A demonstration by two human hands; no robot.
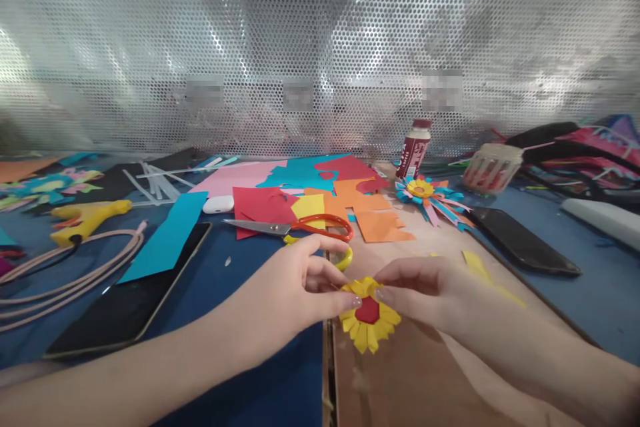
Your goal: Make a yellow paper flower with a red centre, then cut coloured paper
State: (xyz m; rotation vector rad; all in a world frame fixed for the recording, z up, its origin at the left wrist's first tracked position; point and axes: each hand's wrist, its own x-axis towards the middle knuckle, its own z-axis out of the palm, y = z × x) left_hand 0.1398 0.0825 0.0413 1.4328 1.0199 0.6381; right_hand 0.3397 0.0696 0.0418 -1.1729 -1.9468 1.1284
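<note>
A yellow paper flower (369, 335) with pleated petals and a red centre is held between both hands above the brown board. My left hand (303, 280) pinches its upper left edge, the thumb lying on the petals. From the other side, my right hand (423, 290) grips the upper right petals between thumb and fingers. Just behind my left hand lie scissors (280, 228) with red and yellow handles, their blades pointing left. Beyond them are cut sheets of orange paper (383, 225) and red paper (260, 207).
At the left are a yellow glue gun (90, 220), a coiled cable (90, 267) and a tablet (130, 310) under a blue paper strip (167, 237). A bottle (414, 150), a multicoloured paper rosette (425, 192), a plastic cup (493, 168) and a phone (525, 240) stand or lie at right.
</note>
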